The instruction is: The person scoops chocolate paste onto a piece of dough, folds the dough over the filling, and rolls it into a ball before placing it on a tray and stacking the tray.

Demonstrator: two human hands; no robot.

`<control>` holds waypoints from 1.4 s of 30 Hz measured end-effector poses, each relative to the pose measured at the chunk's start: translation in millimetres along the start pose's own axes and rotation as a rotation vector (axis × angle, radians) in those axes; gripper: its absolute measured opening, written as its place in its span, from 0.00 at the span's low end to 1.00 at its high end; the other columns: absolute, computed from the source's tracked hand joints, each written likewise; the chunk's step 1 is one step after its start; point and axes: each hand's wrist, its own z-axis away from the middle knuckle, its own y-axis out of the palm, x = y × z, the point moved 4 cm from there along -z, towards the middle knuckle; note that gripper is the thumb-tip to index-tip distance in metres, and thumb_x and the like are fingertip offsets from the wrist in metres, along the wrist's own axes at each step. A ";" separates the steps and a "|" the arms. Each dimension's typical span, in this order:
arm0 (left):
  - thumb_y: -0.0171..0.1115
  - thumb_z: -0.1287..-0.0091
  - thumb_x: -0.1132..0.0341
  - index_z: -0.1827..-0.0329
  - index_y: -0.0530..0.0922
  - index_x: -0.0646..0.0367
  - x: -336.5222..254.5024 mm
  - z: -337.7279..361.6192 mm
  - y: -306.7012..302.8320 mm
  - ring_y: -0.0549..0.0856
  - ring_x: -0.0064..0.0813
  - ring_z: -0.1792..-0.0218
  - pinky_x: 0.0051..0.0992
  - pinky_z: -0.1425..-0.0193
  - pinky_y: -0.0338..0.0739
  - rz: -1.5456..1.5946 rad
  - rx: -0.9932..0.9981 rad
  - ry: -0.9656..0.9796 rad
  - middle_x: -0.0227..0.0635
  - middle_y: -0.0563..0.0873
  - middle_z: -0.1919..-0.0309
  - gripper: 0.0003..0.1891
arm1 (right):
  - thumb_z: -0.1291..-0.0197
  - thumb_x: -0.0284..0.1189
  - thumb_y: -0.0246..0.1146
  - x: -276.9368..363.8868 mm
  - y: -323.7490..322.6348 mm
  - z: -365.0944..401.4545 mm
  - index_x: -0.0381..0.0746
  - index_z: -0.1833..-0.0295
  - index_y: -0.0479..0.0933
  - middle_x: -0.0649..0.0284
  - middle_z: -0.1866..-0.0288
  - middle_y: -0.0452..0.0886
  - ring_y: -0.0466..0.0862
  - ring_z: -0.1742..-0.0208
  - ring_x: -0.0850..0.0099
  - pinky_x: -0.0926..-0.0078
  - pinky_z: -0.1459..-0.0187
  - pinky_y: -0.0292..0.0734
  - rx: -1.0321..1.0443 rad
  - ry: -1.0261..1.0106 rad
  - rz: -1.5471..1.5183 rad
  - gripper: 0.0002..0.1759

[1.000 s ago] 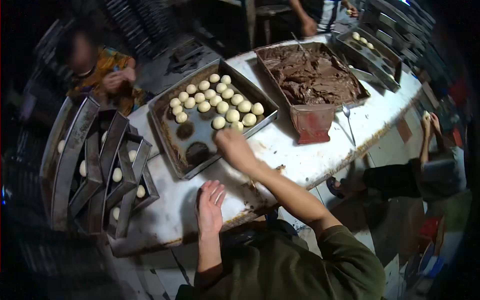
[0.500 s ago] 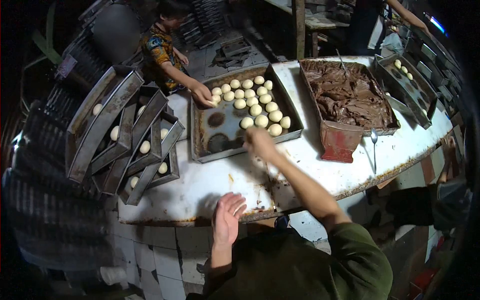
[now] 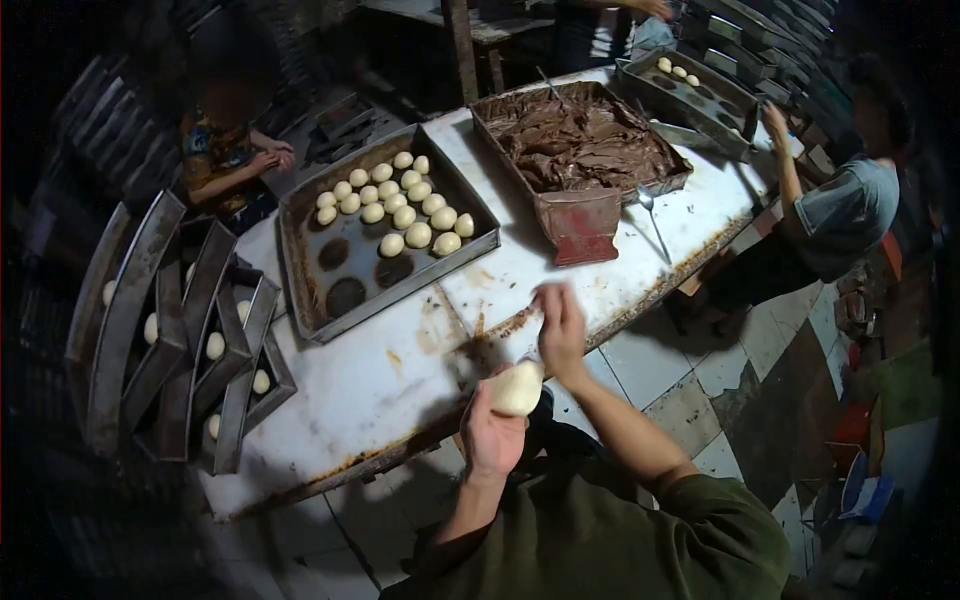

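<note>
My left hand [image 3: 494, 440] is wrapped round a piece of pale dough [image 3: 518, 388] in front of the table's near edge. Just above and to the right of the dough is my right hand [image 3: 562, 330], its fingers blurred by motion. A metal tray [image 3: 370, 325] beyond my hands bears several pale dough balls [image 3: 418, 235], mostly in its upper and right parts, with dark round marks at the lower left. To its right stands a pan of brown paste [image 3: 585, 140], a red scraper [image 3: 578, 225] at its near edge and a spoon [image 3: 655, 228] beside it.
Stacked metal trays [image 3: 205, 350] with dough balls stand at the left. Another tray [image 3: 690, 100] holds a few balls at the upper right. One co-worker [image 3: 225, 165] is across the table; another person [image 3: 840, 210] is at the right, a third partly visible behind.
The view has turned, shifting the table leftward. My right hand has come back from the tray towards my left hand, which now holds dough. The co-worker's hand has left the tray.
</note>
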 end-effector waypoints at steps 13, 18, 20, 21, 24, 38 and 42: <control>0.56 0.41 0.81 0.49 0.68 0.66 100.5 -150.7 46.7 0.80 0.27 0.57 0.26 0.47 0.72 -0.665 -0.218 0.055 0.38 0.78 0.59 0.17 | 0.49 0.17 0.51 -89.1 -131.5 -120.6 0.36 0.52 0.70 0.49 0.63 0.75 0.78 0.61 0.53 0.65 0.59 0.73 0.082 0.087 0.468 0.17; 0.54 0.44 0.83 0.41 0.65 0.68 131.5 -182.0 100.4 0.74 0.23 0.49 0.23 0.42 0.67 -0.585 0.122 -0.115 0.35 0.76 0.50 0.25 | 0.52 0.20 0.58 -50.9 -119.4 -181.0 0.42 0.48 0.70 0.51 0.59 0.78 0.80 0.62 0.52 0.62 0.63 0.75 0.085 -0.193 0.647 0.22; 0.53 0.46 0.82 0.37 0.62 0.69 125.2 -184.9 121.4 0.70 0.31 0.39 0.32 0.32 0.59 -0.312 0.178 -0.232 0.41 0.72 0.42 0.29 | 0.44 0.26 0.51 -75.5 -129.4 -241.1 0.43 0.48 0.69 0.53 0.55 0.78 0.81 0.64 0.52 0.58 0.64 0.76 0.071 -0.237 0.966 0.17; 0.53 0.46 0.82 0.37 0.62 0.69 116.4 -184.1 133.8 0.70 0.31 0.39 0.32 0.32 0.59 -0.312 0.170 -0.227 0.41 0.72 0.42 0.29 | 0.40 0.27 0.47 -87.3 -136.2 -275.9 0.43 0.53 0.69 0.52 0.59 0.79 0.82 0.64 0.52 0.56 0.66 0.76 0.107 -0.117 1.155 0.11; 0.53 0.44 0.73 0.37 0.62 0.68 88.7 -175.0 161.6 0.65 0.36 0.35 0.42 0.27 0.47 0.076 0.229 -0.240 0.44 0.68 0.37 0.29 | 0.39 0.29 0.47 -117.6 -171.2 -345.4 0.40 0.57 0.70 0.50 0.65 0.80 0.83 0.64 0.53 0.57 0.68 0.78 0.101 0.059 1.347 0.09; 0.47 0.36 0.67 0.40 0.62 0.71 53.6 -223.0 129.5 0.67 0.39 0.37 0.38 0.29 0.55 0.271 -0.097 0.023 0.47 0.70 0.40 0.23 | 0.49 0.16 0.57 -25.7 -100.4 -216.4 0.36 0.52 0.75 0.57 0.71 0.76 0.76 0.71 0.62 0.74 0.67 0.72 0.488 -0.244 0.069 0.16; 0.45 0.36 0.67 0.38 0.60 0.72 39.3 -209.2 150.5 0.63 0.42 0.35 0.38 0.28 0.52 0.464 -0.015 -0.026 0.50 0.67 0.39 0.24 | 0.57 0.14 0.59 -49.4 -105.6 -189.8 0.39 0.47 0.75 0.58 0.65 0.75 0.73 0.68 0.65 0.73 0.68 0.70 0.450 -0.711 0.248 0.26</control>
